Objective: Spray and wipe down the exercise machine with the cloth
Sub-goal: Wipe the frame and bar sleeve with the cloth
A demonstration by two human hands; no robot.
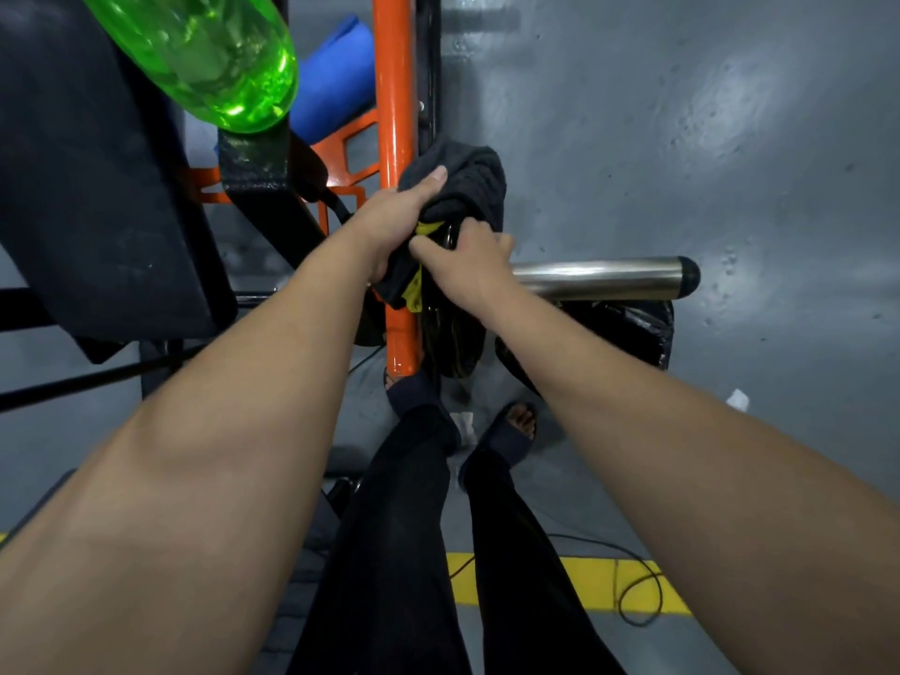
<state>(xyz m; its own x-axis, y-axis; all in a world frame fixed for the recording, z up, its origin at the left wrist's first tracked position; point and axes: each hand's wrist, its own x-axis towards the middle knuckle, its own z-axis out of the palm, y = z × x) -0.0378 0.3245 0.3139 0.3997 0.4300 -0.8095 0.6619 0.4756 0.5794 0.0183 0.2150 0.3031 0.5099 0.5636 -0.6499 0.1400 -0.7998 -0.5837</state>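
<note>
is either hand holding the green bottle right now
No, both the left hand and right hand grip the dark grey cloth; the translucent green plastic bottle sits apart.

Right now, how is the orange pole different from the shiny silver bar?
The orange painted metal pole runs away from the camera; the shiny silver metal bar lies crosswise, sticking out to the right. The pole is painted and dull; the bar is bare and reflective, with a black end cap. Both are round machine tubes.

Grey floor (pixel 682 114) with a yellow painted stripe (pixel 584 582) crossed by a thin black cable (pixel 643 596). A blue rolled mat (pixel 336 85) lies at upper centre; a white scrap (pixel 738 399) lies at right.
</note>
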